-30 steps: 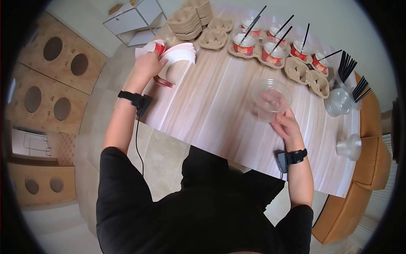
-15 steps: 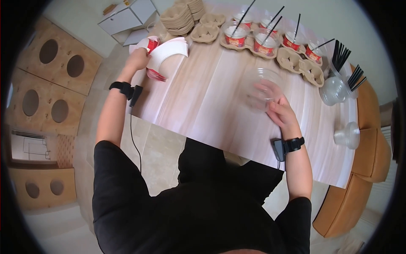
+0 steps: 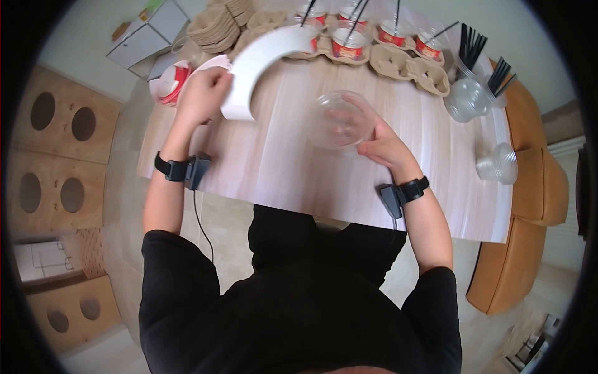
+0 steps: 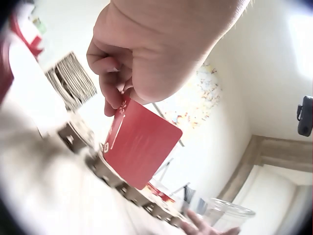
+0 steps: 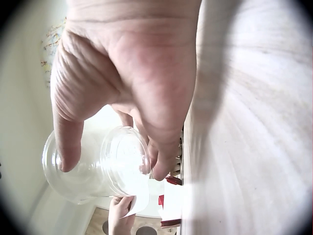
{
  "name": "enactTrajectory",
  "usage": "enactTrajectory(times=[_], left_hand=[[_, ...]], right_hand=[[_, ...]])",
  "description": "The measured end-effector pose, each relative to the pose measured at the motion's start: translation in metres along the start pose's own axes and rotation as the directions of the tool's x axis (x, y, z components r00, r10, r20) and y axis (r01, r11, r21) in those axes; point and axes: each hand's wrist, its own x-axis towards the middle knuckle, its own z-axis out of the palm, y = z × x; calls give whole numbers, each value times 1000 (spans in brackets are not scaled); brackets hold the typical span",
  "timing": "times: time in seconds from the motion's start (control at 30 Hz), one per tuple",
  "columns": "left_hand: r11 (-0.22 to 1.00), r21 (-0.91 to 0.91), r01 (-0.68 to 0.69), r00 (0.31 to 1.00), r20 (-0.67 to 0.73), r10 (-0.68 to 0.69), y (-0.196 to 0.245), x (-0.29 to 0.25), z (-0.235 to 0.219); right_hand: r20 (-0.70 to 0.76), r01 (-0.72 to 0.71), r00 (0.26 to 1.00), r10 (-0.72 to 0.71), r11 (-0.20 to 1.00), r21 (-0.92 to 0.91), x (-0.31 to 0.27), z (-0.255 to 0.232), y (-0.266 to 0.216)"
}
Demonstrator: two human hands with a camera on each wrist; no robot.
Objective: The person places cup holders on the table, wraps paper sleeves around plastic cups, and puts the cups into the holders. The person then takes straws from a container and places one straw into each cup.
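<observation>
My left hand (image 3: 204, 96) pinches one end of a curved paper cup sleeve (image 3: 244, 76), raised above the table. Its white face shows in the head view, while the left wrist view shows its red printed side (image 4: 142, 142). Over the middle of the table, my right hand (image 3: 387, 144) grips a clear plastic cup (image 3: 339, 118), tilted with its wide mouth up toward the head camera. Thumb and fingers sit round the cup wall (image 5: 83, 171) in the right wrist view. More red and white sleeves (image 3: 169, 86) lie beside and partly behind my left hand.
Cardboard carriers (image 3: 408, 67) along the back hold several red-sleeved cups (image 3: 347, 42) with black straws. Stacked carriers (image 3: 215, 28) stand at the back left. On the right are a clear container (image 3: 466, 100), bundled black straws (image 3: 472, 47) and nested clear cups (image 3: 497, 164).
My left hand has drawn a sleeve away from the pile, toward the right. My right hand has brought the clear cup leftward, nearer the sleeve. The head view has shifted too.
</observation>
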Motion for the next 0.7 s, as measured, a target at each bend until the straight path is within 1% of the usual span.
enactTrajectory(times=[0.03, 0.1, 0.17, 0.2, 0.23, 0.27, 0.3, 0.33, 0.37, 0.4, 0.43, 0.47, 0.5, 0.57, 0.6, 0.63, 0.67, 0.7], left_hand=[[996, -72, -57, 996, 65, 62, 15, -3, 17], [974, -223, -42, 972, 216, 91, 51, -8, 46], [946, -319, -51, 925, 342, 165, 72, -8, 70], [926, -373, -66, 909, 360, 210, 76, -6, 81], [902, -424, -78, 892, 374, 253, 76, -3, 91], [898, -433, -78, 887, 381, 260, 76, 1, 98], [829, -560, 16, 875, 409, 259, 77, 5, 104], [737, -666, 114, 860, 437, 262, 77, 7, 109], [735, -668, 115, 857, 441, 267, 79, 7, 114], [456, -854, 250, 858, 414, 305, 81, 7, 118], [119, -925, 360, 864, 379, 331, 82, 7, 122], [-2, -908, 418, 807, 370, 460, 69, 12, 133], [-2, -907, 422, 802, 372, 467, 74, 8, 137], [4, -950, 312, 871, 288, 398, 87, -7, 144], [95, -947, 307, 871, 319, 372, 89, -8, 146], [90, -947, 309, 872, 320, 371, 89, -8, 151], [145, -959, 243, 892, 279, 356, 87, -8, 158], [201, -963, 177, 909, 238, 341, 90, -8, 160]], right_hand=[[-26, 20, 999, -20, 1000, -2, 0, 1, 1], [-82, 37, 996, -37, 999, -6, -1, 0, 5], [-173, 101, 978, -120, 988, -118, -3, -8, 9], [-191, 95, 974, -118, 988, -122, -6, -12, 8], [-148, 83, 984, -97, 992, -99, -9, -17, 6], [-100, 70, 992, -78, 995, -75, -11, -22, 5], [-111, 69, 991, -78, 995, -77, -11, -25, 4], [-99, 75, 992, -74, 997, 3, -10, -28, 3], [-85, 81, 994, -74, 993, 84, -9, -31, 3], [-91, 85, 993, -77, 993, 82, -8, -30, 2], [-153, 137, 982, -114, 979, 150, -6, -28, 1], [-216, 192, 966, -146, 958, 214, -4, -27, 0], [-222, 197, 963, -150, 958, 209, -4, -27, -1], [-311, 193, 942, -123, 959, 205, -3, -26, -1], [-315, 190, 942, -120, 960, 204, -2, -22, -2], [-367, 200, 918, -151, 975, 99, -1, -14, -4], [-413, 201, 892, -186, 979, -7, 0, -9, -5], [-411, 195, 894, -180, 981, -4, 0, -10, -2]])
